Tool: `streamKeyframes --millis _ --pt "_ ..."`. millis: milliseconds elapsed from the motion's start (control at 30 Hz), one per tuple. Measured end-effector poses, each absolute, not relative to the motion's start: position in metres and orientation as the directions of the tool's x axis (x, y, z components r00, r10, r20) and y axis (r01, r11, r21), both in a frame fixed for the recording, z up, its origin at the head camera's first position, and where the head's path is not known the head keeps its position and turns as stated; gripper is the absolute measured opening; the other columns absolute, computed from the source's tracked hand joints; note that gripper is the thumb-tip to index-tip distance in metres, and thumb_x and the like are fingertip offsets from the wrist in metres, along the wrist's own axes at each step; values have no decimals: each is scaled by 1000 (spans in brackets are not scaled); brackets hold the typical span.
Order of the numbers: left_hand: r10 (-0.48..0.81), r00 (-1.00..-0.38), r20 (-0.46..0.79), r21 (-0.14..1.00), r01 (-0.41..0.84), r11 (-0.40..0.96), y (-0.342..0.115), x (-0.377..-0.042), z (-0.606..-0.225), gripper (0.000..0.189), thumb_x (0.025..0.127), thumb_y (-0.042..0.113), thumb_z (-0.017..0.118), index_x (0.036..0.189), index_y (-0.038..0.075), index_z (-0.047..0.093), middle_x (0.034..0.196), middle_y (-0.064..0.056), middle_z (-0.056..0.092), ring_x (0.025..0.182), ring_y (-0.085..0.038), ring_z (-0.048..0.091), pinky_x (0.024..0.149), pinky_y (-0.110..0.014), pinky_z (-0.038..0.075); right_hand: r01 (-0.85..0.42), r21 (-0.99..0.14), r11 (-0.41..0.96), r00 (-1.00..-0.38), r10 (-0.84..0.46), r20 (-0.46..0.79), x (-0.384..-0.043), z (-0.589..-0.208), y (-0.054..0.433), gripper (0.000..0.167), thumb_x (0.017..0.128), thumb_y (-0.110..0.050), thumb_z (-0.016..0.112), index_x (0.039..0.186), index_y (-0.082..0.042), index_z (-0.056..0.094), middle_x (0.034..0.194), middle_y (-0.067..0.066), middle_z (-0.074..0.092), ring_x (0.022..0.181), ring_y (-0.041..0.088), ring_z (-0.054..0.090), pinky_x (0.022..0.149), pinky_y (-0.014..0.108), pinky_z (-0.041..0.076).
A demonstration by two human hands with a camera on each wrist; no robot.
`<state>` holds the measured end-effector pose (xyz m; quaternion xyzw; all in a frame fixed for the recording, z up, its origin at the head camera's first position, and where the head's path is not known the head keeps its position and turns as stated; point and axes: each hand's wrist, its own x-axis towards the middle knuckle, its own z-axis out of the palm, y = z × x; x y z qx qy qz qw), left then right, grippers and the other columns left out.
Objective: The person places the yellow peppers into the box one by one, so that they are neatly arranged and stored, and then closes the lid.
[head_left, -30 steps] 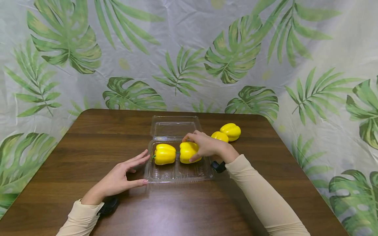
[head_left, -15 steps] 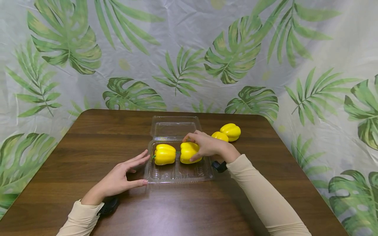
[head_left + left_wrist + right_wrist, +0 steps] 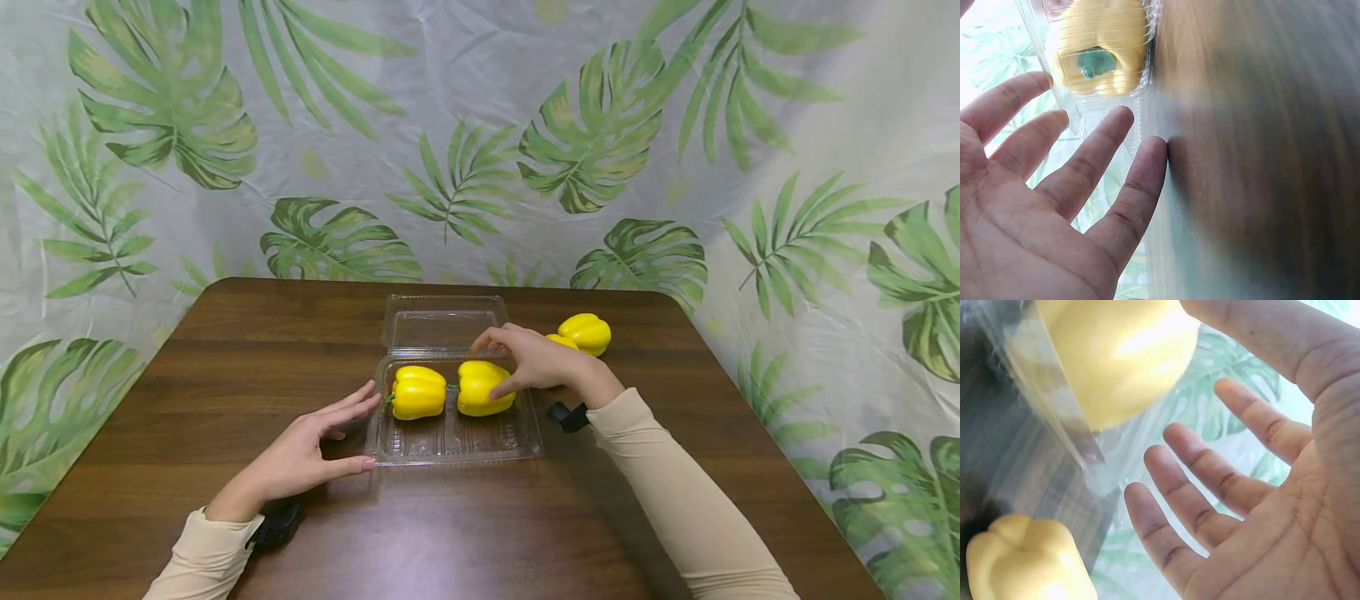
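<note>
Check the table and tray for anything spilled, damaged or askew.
Nothing stands out: no spill or damage shows. Two peppers lie side by side in the open tray, and two more lie together on the table to its right.

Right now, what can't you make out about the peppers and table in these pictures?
Head: part of the nearer loose pepper, hidden behind the right grip.
Left wrist: part of the boxed left pepper, cut off by the top edge and veiled by ribbed plastic; the table grain, blurred.
Right wrist: part of the boxed right pepper, cut off by the top edge; one loose pepper, by the bottom edge.
</note>
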<state>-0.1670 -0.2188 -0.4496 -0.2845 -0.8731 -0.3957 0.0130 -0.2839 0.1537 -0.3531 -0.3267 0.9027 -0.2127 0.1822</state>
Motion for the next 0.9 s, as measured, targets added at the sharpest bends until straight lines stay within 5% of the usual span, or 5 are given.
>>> streamKeyframes --millis 300,900 --pt "485 -841 239 685 500 529 -219 -167 -449 81 91 38 88 159 12 54 174 -10 39 148 -33 52 98 -40 63 -481 -540 691 -745 -647 -163 -288 -346 176 72 94 -29 86 157 -16 52 164 14 48 150 41 48 123 59 43" --pt "487 -839 244 688 504 523 -220 -167 -449 81 90 37 89 159 11 54 173 -10 40 149 -30 52 99 -41 63 -393 -566 724 -809 -565 -160 -295 -348 220 74 95 -24 84 160 -11 50 165 20 48 152 46 42 124 65 37"
